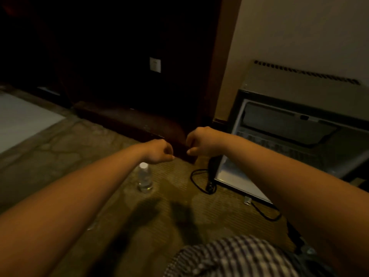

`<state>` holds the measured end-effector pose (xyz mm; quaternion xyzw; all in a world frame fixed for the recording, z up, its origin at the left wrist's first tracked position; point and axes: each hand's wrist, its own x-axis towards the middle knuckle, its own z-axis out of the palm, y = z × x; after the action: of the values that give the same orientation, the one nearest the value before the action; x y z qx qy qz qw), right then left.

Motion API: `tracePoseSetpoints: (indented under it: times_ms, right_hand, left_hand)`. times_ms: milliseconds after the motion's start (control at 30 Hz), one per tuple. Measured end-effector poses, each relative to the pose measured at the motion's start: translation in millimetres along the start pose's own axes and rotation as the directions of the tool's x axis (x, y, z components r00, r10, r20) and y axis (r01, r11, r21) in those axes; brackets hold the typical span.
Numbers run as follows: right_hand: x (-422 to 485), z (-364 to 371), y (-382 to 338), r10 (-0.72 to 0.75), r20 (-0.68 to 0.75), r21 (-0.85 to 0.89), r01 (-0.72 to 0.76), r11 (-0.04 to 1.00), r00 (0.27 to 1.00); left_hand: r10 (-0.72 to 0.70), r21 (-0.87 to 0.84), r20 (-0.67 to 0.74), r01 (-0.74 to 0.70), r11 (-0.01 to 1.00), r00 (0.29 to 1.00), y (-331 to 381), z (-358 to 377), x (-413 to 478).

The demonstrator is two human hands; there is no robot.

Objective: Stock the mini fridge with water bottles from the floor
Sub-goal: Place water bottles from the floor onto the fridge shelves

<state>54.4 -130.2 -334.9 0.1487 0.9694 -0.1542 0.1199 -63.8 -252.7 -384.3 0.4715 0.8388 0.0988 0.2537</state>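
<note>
Both arms were stretched forward over the carpet (175, 198). Left hand (158, 151) and right hand (201, 141) were curled into fists near each other, not touching, holding nothing.

One water bottle (144, 177), clear with a white cap, stood upright on the floor just nearer than the left hand; fill level unclear.

The mini fridge (242, 114) stood open at right. Its interior was dim, and no bottle could be made out inside.

A black power cord (199, 182) lay between bottle and fridge.

Patterned carpet (60, 152) meets dark cabinet (119, 47) and pale wall (299, 27).
</note>
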Motion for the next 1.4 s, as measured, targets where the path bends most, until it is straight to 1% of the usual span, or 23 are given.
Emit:
tracePoseSetpoints:
  times_ms: [67, 167, 267, 367, 467, 567, 667, 767, 867, 1100, 1233, 1333, 1400]
  right_hand:
    - [8, 1, -28, -0.033, 0.042, -0.047, 0.035, 0.998, 0.999]
    - [21, 7, -65, -0.068, 0.075, -0.045, 0.072, 0.996, 0.995]
    - [40, 20, -94, -0.074, 0.110, -0.012, 0.075, 0.997, 0.991]
    - [58, 35, -115, -0.050, 0.148, -0.024, 0.054, 0.998, 0.988]
    - [76, 56, -122, -0.007, 0.147, -0.051, 0.015, 0.999, 0.989]
    - [92, 78, -118, 0.010, 0.169, -0.049, -0.002, 0.999, 0.986]
    - [107, 92, -108, 0.041, 0.186, -0.052, -0.032, 0.998, 0.982]
    - [126, 106, -96, 0.073, 0.189, -0.017, -0.071, 0.997, 0.979]
    - [142, 122, -88, 0.088, 0.211, -0.007, -0.088, 0.996, 0.973]
    - [170, 158, -77, 0.060, 0.293, -0.021, -0.057, 0.998, 0.954]
    - [179, 162, -67, 0.044, 0.312, -0.002, -0.045, 0.999, 0.949]
    - [187, 163, -66, 0.036, 0.291, 0.024, -0.045, 0.999, 0.956]
    - [192, 163, -64, 0.053, 0.293, 0.064, -0.074, 0.995, 0.955]
  left_hand:
    - [-0.050, -0.002, 0.003, 0.050, 0.999, 0.999, -24, -10, -16]
    - [-0.103, -0.034, 0.003, 0.103, 0.994, 0.995, -55, -18, -34]
    - [-0.175, -0.068, 0.032, 0.177, 0.982, 0.984, -83, -13, -47]
    - [-0.238, -0.111, 0.039, 0.241, 0.964, 0.971, -112, 2, -52]
    - [-0.298, -0.170, 0.084, 0.308, 0.936, 0.951, -134, 27, -51]
    - [-0.335, -0.202, 0.076, 0.344, 0.917, 0.939, -153, 52, -43]
    - [-0.355, -0.289, 0.072, 0.361, 0.887, 0.932, -161, 70, -32]
    - [-0.375, -0.417, 0.049, 0.361, 0.834, 0.926, -166, 87, -14]
    - [-0.386, -0.503, 0.060, 0.362, 0.785, 0.920, -172, 100, 0]
    - [-0.379, -0.676, 0.037, 0.302, 0.672, 0.925, -179, 128, 26]
    - [-0.333, -0.705, -0.015, 0.226, 0.672, 0.943, -180, 137, 32]
    - [-0.343, -0.709, -0.082, 0.187, 0.680, 0.936, -180, 145, 34]
    - [-0.345, -0.709, -0.090, 0.183, 0.681, 0.934, -180, 151, 39]
